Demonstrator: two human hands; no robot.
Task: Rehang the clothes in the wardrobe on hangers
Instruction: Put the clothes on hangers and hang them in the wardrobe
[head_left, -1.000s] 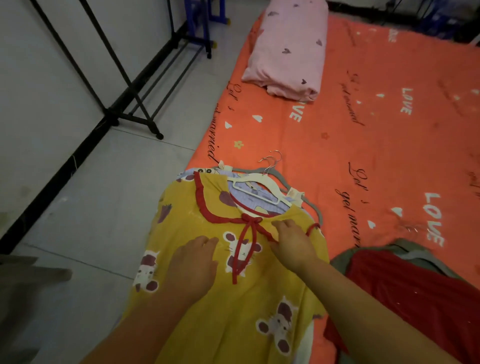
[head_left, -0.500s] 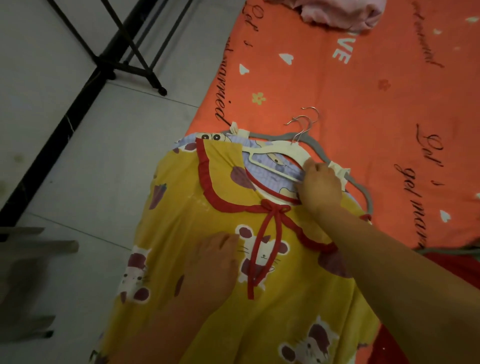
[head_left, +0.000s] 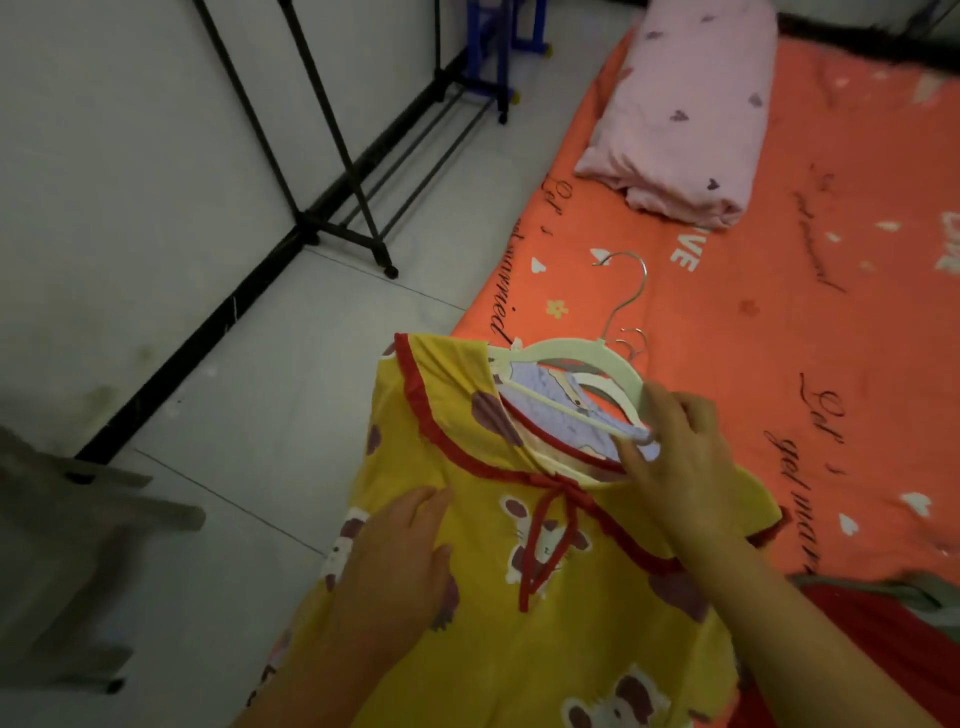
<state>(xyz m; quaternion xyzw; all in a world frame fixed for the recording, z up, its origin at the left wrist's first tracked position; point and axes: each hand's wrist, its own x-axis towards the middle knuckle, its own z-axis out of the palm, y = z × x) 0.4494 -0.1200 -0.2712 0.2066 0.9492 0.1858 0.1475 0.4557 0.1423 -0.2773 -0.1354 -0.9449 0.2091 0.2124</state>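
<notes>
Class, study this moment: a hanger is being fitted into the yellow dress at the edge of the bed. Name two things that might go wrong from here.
1. The hanger sits in only one shoulder of the dress; the right hand pinches its other end outside the neckline, so it may hang lopsided or slip off.
2. More hooks lie just beneath; lifting may snag them.

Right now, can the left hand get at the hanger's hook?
Probably yes. The left hand rests flat on the yellow dress; the hook sticks out over the bed, nothing covering it, though the right hand is nearer.
</notes>
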